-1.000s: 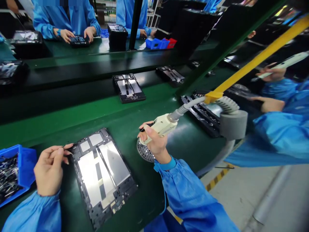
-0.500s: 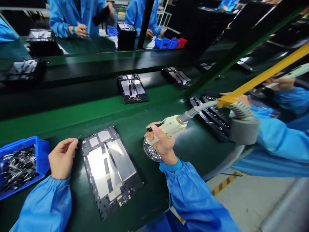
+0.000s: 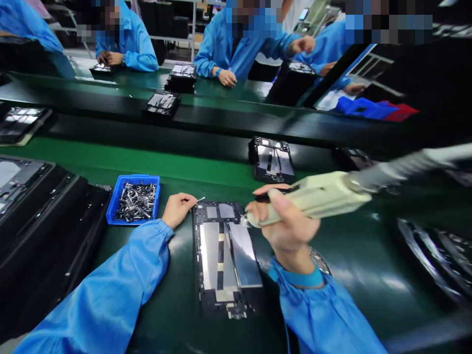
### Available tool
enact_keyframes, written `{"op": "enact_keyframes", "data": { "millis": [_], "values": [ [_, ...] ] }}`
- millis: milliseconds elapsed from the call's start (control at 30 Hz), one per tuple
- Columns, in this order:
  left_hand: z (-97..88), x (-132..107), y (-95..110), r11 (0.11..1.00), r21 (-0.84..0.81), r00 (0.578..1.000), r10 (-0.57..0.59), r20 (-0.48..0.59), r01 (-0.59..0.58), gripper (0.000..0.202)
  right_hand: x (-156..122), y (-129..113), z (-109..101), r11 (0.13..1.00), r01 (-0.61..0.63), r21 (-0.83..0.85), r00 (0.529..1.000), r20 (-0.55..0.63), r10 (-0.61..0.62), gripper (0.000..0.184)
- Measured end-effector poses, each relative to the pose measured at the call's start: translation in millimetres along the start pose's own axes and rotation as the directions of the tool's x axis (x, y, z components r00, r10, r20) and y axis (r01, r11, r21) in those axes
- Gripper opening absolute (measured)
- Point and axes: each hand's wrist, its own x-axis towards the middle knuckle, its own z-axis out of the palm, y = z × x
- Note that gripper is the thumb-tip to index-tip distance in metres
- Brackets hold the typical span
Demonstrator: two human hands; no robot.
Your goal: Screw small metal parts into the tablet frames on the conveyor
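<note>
A dark tablet frame [image 3: 224, 255] with silvery panels lies flat on the green bench in front of me. My left hand [image 3: 178, 209] is at its top left corner, fingers pinched on a thin small metal part [image 3: 201, 199]. My right hand [image 3: 286, 223] is wrapped round a cream electric screwdriver [image 3: 317, 199], whose tip hangs just over the frame's upper right area. The tool's grey cable [image 3: 413, 164] runs off to the right.
A blue bin [image 3: 134, 199] of small metal parts sits left of my left hand. Black trays [image 3: 44, 221] stack at the far left. Another frame [image 3: 272, 160] lies on the belt beyond. People in blue coats work across the line. A round perforated disc [image 3: 320, 260] shows behind my right wrist.
My view swung left. The right hand carried the screwdriver from over the perforated disc to the frame's upper right. The left hand stays at the frame's corner, still pinching the small part.
</note>
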Motion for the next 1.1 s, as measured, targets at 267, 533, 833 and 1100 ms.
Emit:
{"op": "enact_keyframes", "data": {
  "millis": [267,533,833,1100],
  "values": [
    [1.1,-0.4,3.7,1.000,-0.021,0.998,-0.017,0.066,0.018,0.014,12.6,62.2,61.3,0.994,-0.109,0.032,0.988,0.118,0.104,0.036],
    [5.1,-5.2,7.6,1.000,-0.012,0.998,-0.018,0.053,0.018,0.007,10.4,83.2,75.0,0.992,-0.120,0.038,0.985,0.127,0.114,0.044],
    [9.8,-2.1,3.6,0.997,-0.028,0.995,-0.073,0.064,0.075,0.007,6.9,94.3,77.9,0.995,-0.097,-0.019,0.982,0.161,0.099,0.044],
    [16.4,0.3,-5.4,0.999,-0.009,0.998,-0.049,0.037,0.050,0.011,4.9,103.7,82.1,0.990,-0.140,-0.022,0.975,0.170,0.142,0.041]
  ]
}}
